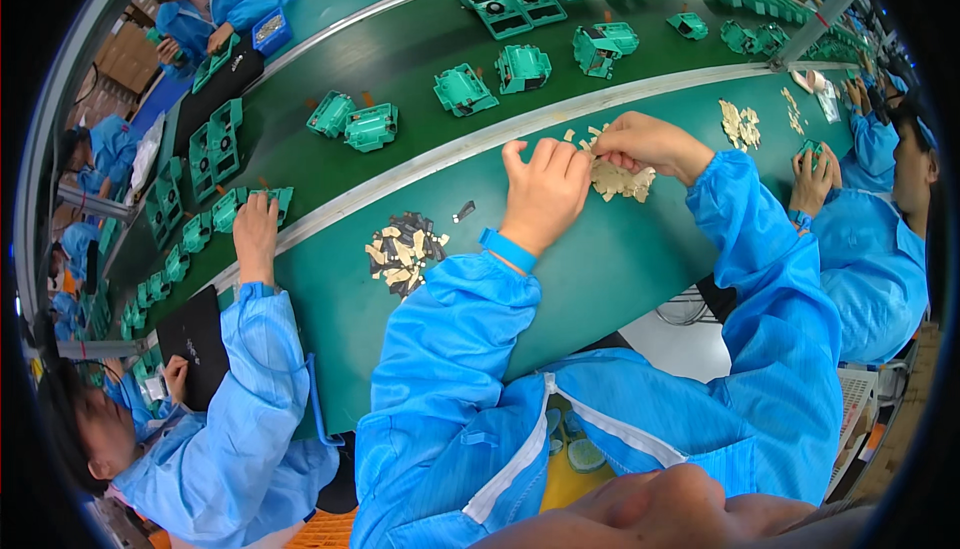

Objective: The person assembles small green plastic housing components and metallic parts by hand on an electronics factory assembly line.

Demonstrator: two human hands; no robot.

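Observation:
Over the green bench my left hand [545, 194] has its fingers curled in, the fingertips turned away from view. To its right my right hand [650, 147] pinches thumb and fingers together; whatever either hand holds is too small or hidden to make out. Beneath and beside the right hand lies a pile of small beige pieces [625, 184], partly covered by the fingers. A mixed heap of small black and beige pieces [405, 251] sits to the left of my left forearm. One loose black piece [464, 212] lies between that heap and my left wrist.
Beyond a pale rail [430, 161], a dark green belt carries several green plastic housings [463, 90] and green trays [510, 1]. More beige pieces [740, 125] lie to the right. Co-workers in blue sit on both sides; the left one's hand [256, 234] touches a housing.

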